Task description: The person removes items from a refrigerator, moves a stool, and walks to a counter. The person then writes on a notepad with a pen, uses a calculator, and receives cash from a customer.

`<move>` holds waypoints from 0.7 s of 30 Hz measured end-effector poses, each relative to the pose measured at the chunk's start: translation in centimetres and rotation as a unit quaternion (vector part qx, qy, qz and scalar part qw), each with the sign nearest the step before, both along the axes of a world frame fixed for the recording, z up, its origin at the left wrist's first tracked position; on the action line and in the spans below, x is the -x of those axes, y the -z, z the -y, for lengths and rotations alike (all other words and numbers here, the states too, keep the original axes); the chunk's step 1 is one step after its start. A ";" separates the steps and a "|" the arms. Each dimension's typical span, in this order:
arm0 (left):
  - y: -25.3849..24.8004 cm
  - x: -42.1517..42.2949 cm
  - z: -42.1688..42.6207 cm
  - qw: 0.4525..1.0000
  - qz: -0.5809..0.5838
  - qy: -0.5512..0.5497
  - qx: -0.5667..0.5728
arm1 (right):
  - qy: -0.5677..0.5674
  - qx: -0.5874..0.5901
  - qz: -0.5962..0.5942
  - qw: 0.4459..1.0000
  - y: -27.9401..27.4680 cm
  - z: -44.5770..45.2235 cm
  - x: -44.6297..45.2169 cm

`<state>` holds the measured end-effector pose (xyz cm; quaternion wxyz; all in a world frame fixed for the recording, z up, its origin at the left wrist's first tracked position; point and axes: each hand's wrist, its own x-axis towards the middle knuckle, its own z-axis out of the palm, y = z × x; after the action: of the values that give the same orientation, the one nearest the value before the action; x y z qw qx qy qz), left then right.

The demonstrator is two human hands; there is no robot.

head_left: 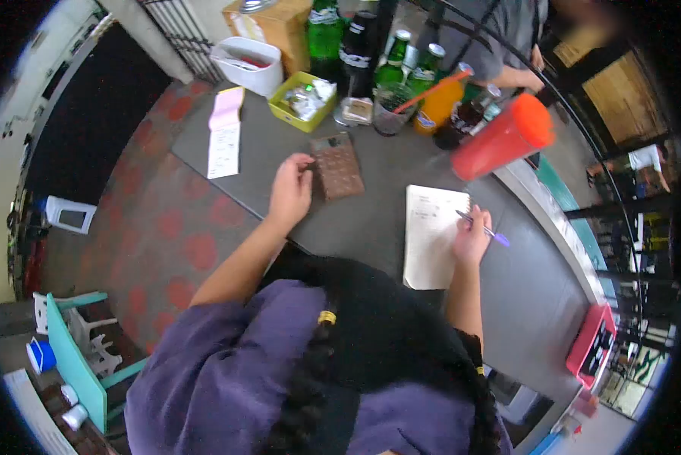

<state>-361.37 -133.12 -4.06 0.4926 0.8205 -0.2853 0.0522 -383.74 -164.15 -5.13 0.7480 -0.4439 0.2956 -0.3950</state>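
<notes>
My right hand [473, 233] is closed around a pen [498, 237] with a purple end, its tip over the right edge of an open notepad [433, 235] that has a few handwritten lines near the top. My left hand [291, 189] rests on the grey table [363, 227], fingers loosely curled and apart, with nothing in it. Just right of its fingertips lies a brown patterned phone case or wallet [338, 167]. Further left is a written receipt pad [224, 140] with a pink sheet folded back.
Along the back stand a white bin [251, 72], a yellow-green basket [302, 114], green bottles [325, 38], a glass with a straw [391, 114], an orange bottle [437, 106] and a red tumbler [500, 140]. A pink tray [589, 341] is at right. Another person's arm [519, 78] shows beyond the railing.
</notes>
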 end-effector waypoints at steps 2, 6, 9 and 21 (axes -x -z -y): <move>-0.6 0.5 0.0 0.997 0.055 0.019 -0.046 | -0.012 0.001 -0.001 1.000 -0.2 -0.2 0.1; -1.4 0.6 0.5 0.989 0.082 0.028 -0.116 | -0.020 -0.017 0.010 1.000 0.0 -0.1 0.0; -1.0 0.7 0.9 0.986 0.088 0.005 -0.143 | -0.031 -0.023 0.020 0.999 0.2 0.3 0.3; -1.6 -1.3 0.6 0.973 0.116 0.074 -0.188 | -0.045 -0.012 0.033 0.998 0.4 0.5 0.3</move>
<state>-360.09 -133.75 -2.43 0.2957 0.8633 -0.4051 0.0564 -384.01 -164.61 -5.57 0.7795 -0.4350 0.2551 -0.3716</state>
